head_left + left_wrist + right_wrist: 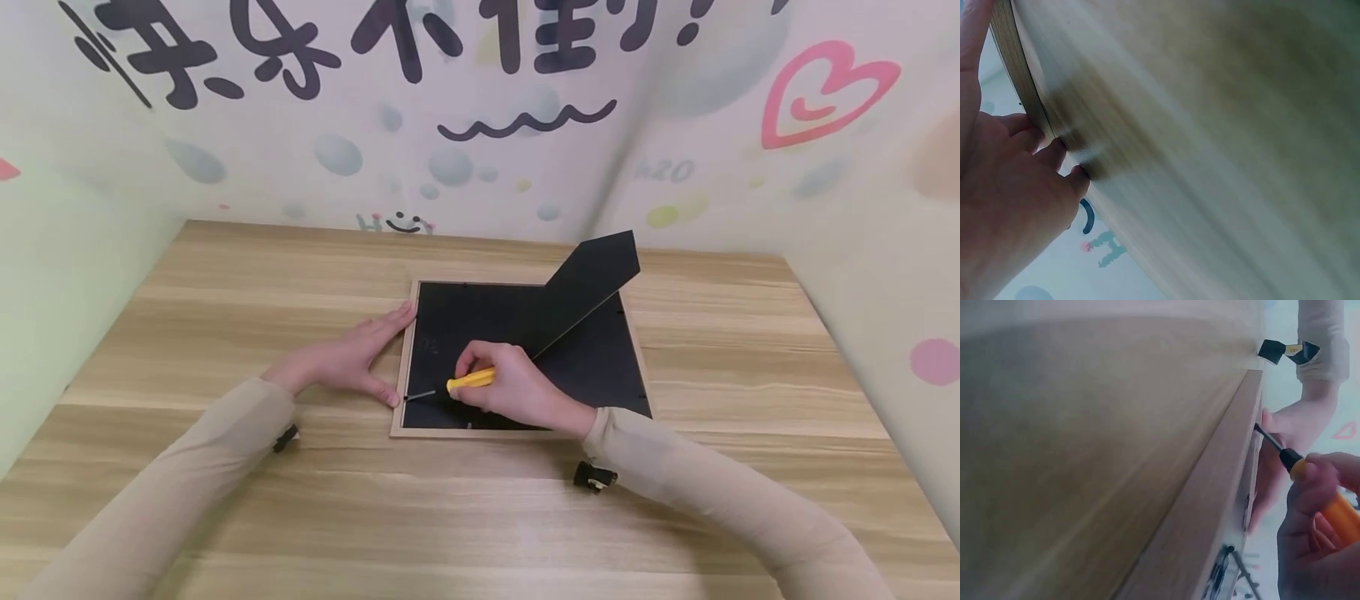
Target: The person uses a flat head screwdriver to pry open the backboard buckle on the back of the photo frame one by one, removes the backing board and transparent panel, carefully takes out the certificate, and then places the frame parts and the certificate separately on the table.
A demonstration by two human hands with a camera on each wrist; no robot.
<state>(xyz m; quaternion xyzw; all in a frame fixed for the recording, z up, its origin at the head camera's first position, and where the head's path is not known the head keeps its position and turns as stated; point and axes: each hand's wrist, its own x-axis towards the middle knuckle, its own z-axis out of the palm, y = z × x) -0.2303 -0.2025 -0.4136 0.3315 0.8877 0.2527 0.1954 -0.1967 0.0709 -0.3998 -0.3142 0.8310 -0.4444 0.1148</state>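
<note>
A picture frame [399,432] with a thin light-wood rim lies on the table, its black backing [480,321] facing up. From the backing a black easel stand [592,283] sticks up at a slant toward the back right. My right hand [517,387] grips a screwdriver [471,379] by its yellow handle. The screwdriver's tip meets the backing's left edge, by a small dark tab. My left hand [352,358], thumb and fingers spread, touches the frame's left side. In the left wrist view, the fingertips [1079,181] rest along a wooden edge.
The wood-grain table [465,517] extends around the frame. A printed wall [480,183] borders its back, with pale panels at both sides. Small dark tabs sit along the frame's inner edges. A small black device [595,477] is at the right wrist.
</note>
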